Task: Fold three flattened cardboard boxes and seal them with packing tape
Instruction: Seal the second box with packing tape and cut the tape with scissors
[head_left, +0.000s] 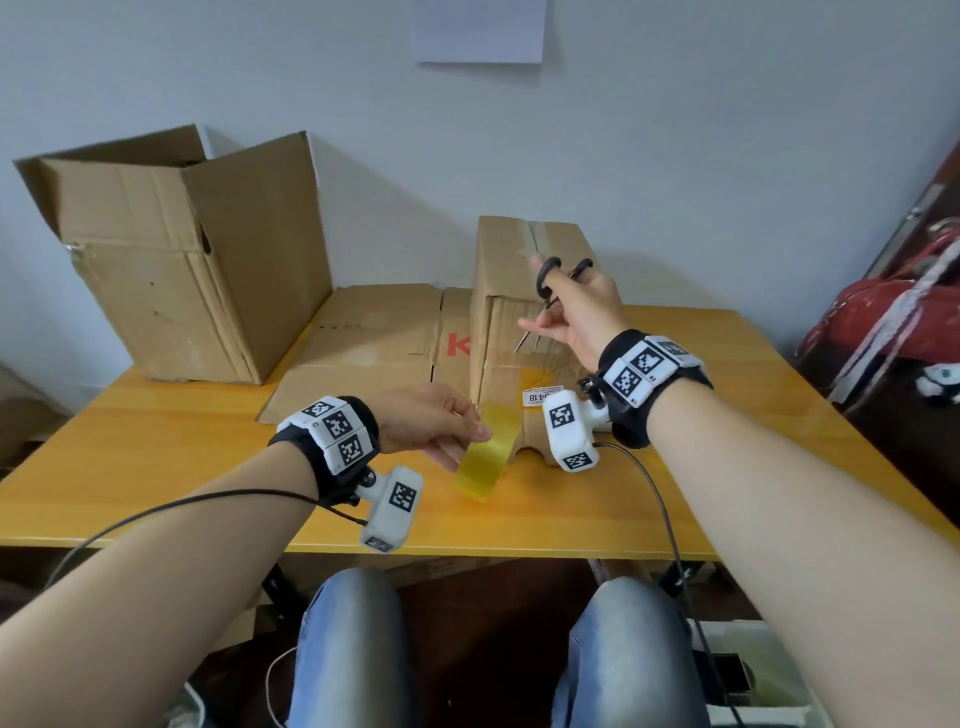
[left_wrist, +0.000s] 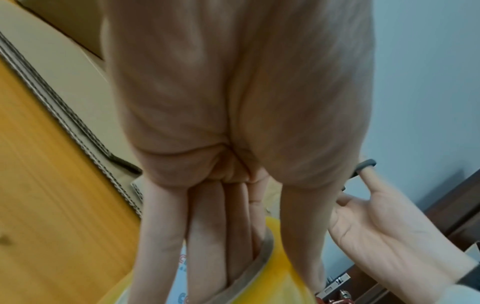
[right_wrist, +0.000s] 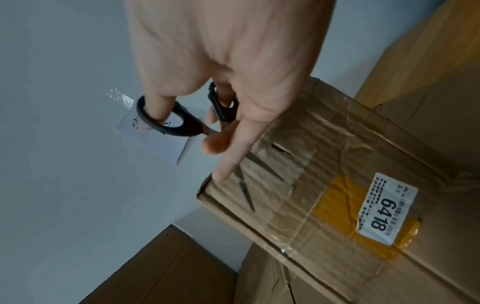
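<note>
Both hands are raised above the yellow table and well apart. Left hand grips the tape roll, fingers passed through its core and thumb outside the rim; the roll is yellow, translucent, tilted, and held just in front of the sealed box. Right hand holds black-handled scissors, thumb through one loop, other fingers at the second loop, index finger extended along the blades; the blades stand slightly apart, tips pointing down toward the box face.

Hidden or unclear: in the left wrist view the palm blocks most of the roll and its printed core is legible only in fragments. Whether a tape strip runs from the roll to the box cannot be told. Motion blur softens the scissor tips in the head view.

Sealed box stands upright at table centre, brown, creased, clear tape along its top seam and front, yellow tape patch under a white label reading 6418. A flattened box with a red letter lies behind it to the left. An open box, flaps up, stands at the far left against the wall
</note>
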